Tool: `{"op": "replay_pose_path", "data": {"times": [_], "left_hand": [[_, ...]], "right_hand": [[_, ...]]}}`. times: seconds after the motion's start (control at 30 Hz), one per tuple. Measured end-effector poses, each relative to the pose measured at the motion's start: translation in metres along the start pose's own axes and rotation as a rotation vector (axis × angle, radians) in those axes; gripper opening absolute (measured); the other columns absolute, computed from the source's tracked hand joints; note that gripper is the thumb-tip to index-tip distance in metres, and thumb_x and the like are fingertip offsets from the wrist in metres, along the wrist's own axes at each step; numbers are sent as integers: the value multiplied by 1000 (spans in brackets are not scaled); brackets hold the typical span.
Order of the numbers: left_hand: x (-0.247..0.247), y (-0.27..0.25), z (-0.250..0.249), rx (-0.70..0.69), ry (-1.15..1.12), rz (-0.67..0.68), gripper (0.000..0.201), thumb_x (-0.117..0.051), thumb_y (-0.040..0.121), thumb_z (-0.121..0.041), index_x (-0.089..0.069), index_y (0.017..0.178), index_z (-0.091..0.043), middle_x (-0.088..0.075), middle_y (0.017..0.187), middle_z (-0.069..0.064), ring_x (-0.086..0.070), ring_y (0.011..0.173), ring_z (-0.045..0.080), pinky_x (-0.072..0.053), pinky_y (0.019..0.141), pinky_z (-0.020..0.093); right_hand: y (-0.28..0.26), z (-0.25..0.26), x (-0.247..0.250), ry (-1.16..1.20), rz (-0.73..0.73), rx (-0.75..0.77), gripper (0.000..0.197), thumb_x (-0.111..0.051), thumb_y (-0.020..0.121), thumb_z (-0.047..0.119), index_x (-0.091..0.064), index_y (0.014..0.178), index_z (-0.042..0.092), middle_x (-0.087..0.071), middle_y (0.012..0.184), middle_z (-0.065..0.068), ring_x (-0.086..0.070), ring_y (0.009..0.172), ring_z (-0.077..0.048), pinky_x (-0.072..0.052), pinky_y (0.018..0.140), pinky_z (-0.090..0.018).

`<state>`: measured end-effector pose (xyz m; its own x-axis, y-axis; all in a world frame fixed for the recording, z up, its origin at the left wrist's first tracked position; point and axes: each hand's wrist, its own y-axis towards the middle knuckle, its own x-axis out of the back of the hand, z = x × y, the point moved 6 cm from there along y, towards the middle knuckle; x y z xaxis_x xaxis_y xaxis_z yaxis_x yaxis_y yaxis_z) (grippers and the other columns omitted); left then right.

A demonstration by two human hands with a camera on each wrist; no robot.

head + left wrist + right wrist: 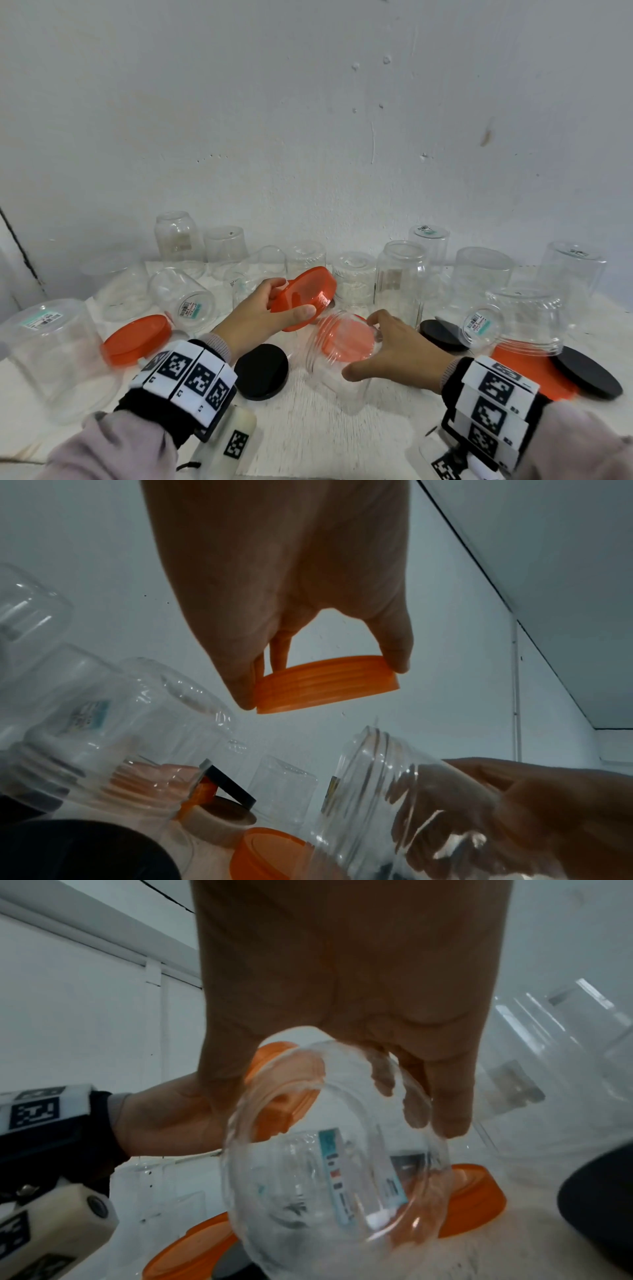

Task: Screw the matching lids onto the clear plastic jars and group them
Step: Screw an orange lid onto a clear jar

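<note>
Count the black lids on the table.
3. One black lid lies between the two wrists, one just right of the right hand, one far right overlapping an orange lid. Jars could hide others.

Clear jars (400,274) are standing upside down in a crowded row along the wall, blocking the back of the white table (308,428). A large overturned jar (58,356) is closing off the left side, and another (527,322) is crowding the right. Black lids (262,371) and orange lids (137,339) are lying between them, leaving open room only along the near edge.
</note>
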<state>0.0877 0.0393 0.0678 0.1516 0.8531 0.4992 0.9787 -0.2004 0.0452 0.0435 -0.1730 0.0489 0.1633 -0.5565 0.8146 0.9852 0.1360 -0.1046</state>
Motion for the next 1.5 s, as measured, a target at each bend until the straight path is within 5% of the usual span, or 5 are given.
{"op": "replay_pose_path", "data": {"times": [0.37,0.53,0.87,1.33,1.5], "left_hand": [[-10,-3,-1,-10,62,71,101,-71,57,-73,-31,141,-35,-44,116,-25,-47,102,-7,-37,86,20],[-17,-4,-2,-17,87,96,115,-74,48,-74,-27,145,-31,-41,132,-17,-44,118,3,-34,93,20],[-41,-8,-8,-62,275,193,111,-79,61,-57,-18,149,-26,-26,151,-8,-32,130,7,-30,106,23],[-56,-8,-7,-80,322,224,118,-84,62,-49,-11,151,-24,-23,154,-7,-29,137,10,-26,111,25],[-57,-9,5,-46,222,264,132,-87,60,-45,5,152,-25,-16,156,-7,-24,140,9,-23,112,24]], "right_hand": [[18,-13,-31,379,228,35,100,-90,59,22,-28,137,30,-54,121,15,-51,108,5,-45,79,-7],[26,-27,-40,302,231,-6,114,-92,54,31,-19,142,27,-48,132,10,-46,123,-13,-40,107,-34],[31,-30,-46,317,264,-15,109,-90,59,22,-19,142,28,-48,130,11,-45,119,-11,-40,92,-20],[30,-33,-45,261,252,-48,112,-89,61,28,-16,147,29,-46,138,7,-44,125,-17,-39,107,-37],[29,-30,-25,313,265,-27,107,-89,63,23,-18,142,29,-43,126,19,-46,111,1,-39,80,-8]]}}
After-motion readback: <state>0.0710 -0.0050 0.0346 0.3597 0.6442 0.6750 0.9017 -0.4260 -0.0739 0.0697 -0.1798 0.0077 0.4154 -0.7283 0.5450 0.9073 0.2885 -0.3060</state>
